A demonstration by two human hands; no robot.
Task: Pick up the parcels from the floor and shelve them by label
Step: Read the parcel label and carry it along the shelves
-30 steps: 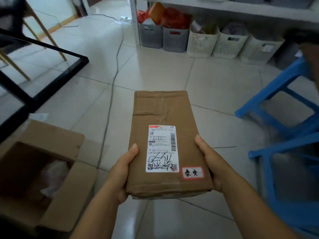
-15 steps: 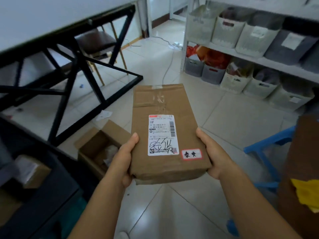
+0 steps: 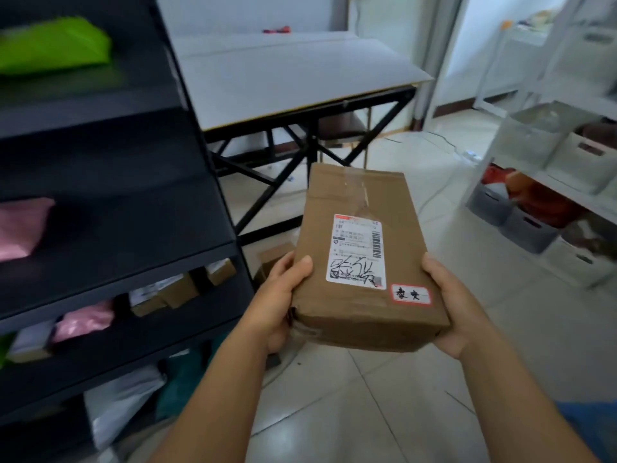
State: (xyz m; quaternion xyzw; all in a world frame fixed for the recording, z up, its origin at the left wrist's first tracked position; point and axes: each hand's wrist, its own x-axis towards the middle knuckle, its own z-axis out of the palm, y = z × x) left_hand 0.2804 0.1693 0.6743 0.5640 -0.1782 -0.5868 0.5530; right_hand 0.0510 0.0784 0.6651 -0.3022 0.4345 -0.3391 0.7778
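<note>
I hold a brown cardboard parcel (image 3: 347,208) flat in front of me, at about waist height above the tiled floor. It carries a white shipping label (image 3: 356,251) and a small red-framed tag (image 3: 410,294) with handwriting. My left hand (image 3: 278,304) grips its near left edge and my right hand (image 3: 455,305) grips its near right edge. A dark shelf unit (image 3: 110,182) stands to my left, holding green, pink, white and cardboard parcels on several levels.
A white-topped table (image 3: 300,71) on a black frame stands ahead, with a chair under it. White shelving (image 3: 567,182) with baskets lines the right side. An open cardboard box (image 3: 273,255) sits on the floor beyond my left hand. Something blue (image 3: 597,426) is at the lower right.
My view has risen and swung left, bringing the dark shelf unit into sight. The parcel stays held in both hands; the floor box and blue stool have dropped out of the centre.
</note>
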